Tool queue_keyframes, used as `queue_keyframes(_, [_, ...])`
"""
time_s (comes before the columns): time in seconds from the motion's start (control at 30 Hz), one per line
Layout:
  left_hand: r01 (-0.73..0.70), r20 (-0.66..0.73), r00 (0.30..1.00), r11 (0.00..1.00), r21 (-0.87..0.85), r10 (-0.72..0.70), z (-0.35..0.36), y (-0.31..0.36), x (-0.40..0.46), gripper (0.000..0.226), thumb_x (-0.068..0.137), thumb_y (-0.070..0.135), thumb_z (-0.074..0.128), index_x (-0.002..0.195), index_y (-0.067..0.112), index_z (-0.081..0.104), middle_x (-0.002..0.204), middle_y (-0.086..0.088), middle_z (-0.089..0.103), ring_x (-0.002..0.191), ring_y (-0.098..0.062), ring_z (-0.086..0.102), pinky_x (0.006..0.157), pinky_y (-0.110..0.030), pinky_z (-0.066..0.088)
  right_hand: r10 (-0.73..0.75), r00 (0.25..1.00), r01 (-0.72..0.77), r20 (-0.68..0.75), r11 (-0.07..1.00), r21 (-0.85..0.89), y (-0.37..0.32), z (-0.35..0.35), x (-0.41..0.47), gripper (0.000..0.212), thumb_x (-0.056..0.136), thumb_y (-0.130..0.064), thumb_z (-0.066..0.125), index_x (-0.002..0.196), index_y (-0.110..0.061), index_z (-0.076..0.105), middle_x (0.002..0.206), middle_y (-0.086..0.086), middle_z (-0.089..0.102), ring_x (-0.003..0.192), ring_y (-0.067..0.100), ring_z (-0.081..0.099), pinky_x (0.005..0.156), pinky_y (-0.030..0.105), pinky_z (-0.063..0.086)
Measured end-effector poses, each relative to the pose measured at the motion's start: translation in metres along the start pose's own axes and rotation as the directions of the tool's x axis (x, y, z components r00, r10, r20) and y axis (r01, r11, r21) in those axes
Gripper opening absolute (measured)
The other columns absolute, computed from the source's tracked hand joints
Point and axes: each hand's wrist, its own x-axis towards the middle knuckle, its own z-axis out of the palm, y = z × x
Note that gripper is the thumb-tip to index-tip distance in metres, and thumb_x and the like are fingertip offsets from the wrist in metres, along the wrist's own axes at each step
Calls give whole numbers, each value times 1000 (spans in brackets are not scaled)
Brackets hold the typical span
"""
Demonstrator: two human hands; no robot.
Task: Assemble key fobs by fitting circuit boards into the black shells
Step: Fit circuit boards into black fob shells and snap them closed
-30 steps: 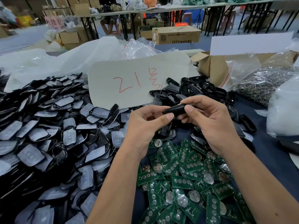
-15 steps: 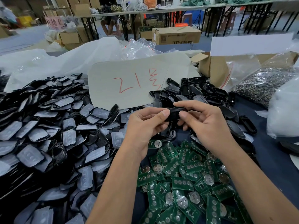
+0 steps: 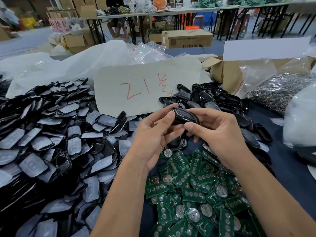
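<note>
1. both hands hold one black fob [image 3: 185,115] up above the surface, between the shell piles and over the near edge of the board heap.
2. left hand [image 3: 153,135]: thumb tip pressed on the fob's left end, other fingers curled under it, so fingers clamped on the fob.
3. right hand [image 3: 217,134]: index finger lies along the fob's top right edge, thumb under its lower side, pinching the fob; remaining fingers curled below.
4. fob lies roughly level, button face towards the camera, tilted slightly down to the right.
5. boards [image 3: 196,199]: green heap on the dark surface [image 3: 290,177] below the hands, several with round silver coin cells up.
6. left pile [image 3: 51,142]: many black shells with grey rubber pads, filling the left side.
7. back pile [image 3: 213,98]: empty black shells behind and right of the hands.
8. card [image 3: 136,89] with red marks stands behind the hands, leaning on clear bags.
9. bag [image 3: 280,93] of metal rings far right, beside an open carton [image 3: 225,74].
</note>
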Motion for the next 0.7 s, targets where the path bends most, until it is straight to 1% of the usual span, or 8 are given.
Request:
queue_keyframes(0.07, [-17, 18, 1000, 1000, -2, 17, 0, 0, 0, 30, 84, 19, 70, 112, 18, 81, 114, -13, 77, 84, -17, 74, 76, -22, 61, 25, 1000, -26, 15, 996, 87, 0, 1, 0, 40, 79, -18, 87, 118, -13, 77, 94, 15, 79, 73, 24, 72, 60, 24, 56])
queue_keyframes(0.17, [-48, 26, 999, 999, -16, 48, 1, 0, 0, 29, 84, 18, 69, 111, 16, 80, 107, -12, 76, 87, -18, 72, 77, -22, 60, 51, 998, -58, 43, 979, 198, -1, 3, 0, 42, 77, -18, 86, 118, -13, 77, 95, 20, 78, 74, 24, 72, 59, 23, 56])
queue_keyframes(0.33, [-76, 21, 997, 995, -63, 77, 2, 0, 0, 29, 83, 16, 68, 109, 12, 81, 104, -15, 73, 86, -19, 68, 76, -21, 60, 56, 996, -73, 71, 959, 273, -4, 6, 0, 45, 76, -22, 87, 119, -16, 77, 100, 19, 78, 78, 25, 76, 58, 23, 57])
queue_keyframes(0.4, [-79, 17, 997, 994, -72, 80, 2, -1, 1, 29, 82, 15, 69, 109, 11, 80, 105, -15, 73, 86, -18, 68, 76, -21, 60, 56, 996, -74, 73, 960, 269, -4, 6, 0, 45, 75, -22, 87, 119, -17, 77, 102, 18, 79, 79, 26, 77, 58, 23, 57])
queue_keyframes(0.5, [-69, 0, 998, 995, -68, 69, 1, -2, 2, 29, 83, 14, 68, 109, 8, 78, 106, -13, 77, 88, -18, 73, 79, -23, 62, 44, 998, -55, 53, 972, 229, -4, 5, 0, 44, 76, -18, 87, 119, -18, 77, 102, 18, 79, 80, 28, 78, 58, 22, 58])
queue_keyframes(0.57, [-61, -38, 998, 997, -46, 59, 0, -3, 3, 29, 82, 15, 70, 107, 4, 77, 107, -16, 78, 88, -20, 76, 80, -25, 63, 20, 1000, -23, 18, 986, 165, -2, 4, 0, 44, 76, -13, 86, 118, -18, 77, 101, 16, 79, 81, 29, 79, 58, 22, 59])
queue_keyframes(0.63, [-58, -81, 995, 998, -11, 57, -1, -3, 3, 25, 81, 20, 73, 100, 5, 79, 106, -18, 78, 88, -22, 76, 78, -26, 63, -3, 1000, 5, -20, 997, 72, 0, 3, 0, 45, 77, -9, 86, 119, -16, 76, 99, 12, 80, 81, 29, 79, 58, 24, 60])
queue_keyframes(0.7, [-65, -122, 990, 997, 46, 70, 0, -5, 4, 27, 79, 25, 76, 98, 7, 80, 107, -18, 78, 90, -24, 77, 77, -26, 63, -22, 999, 22, -26, 1000, -3, 2, 3, 1, 46, 78, 0, 86, 119, -16, 76, 98, 8, 81, 83, 28, 79, 59, 25, 60])
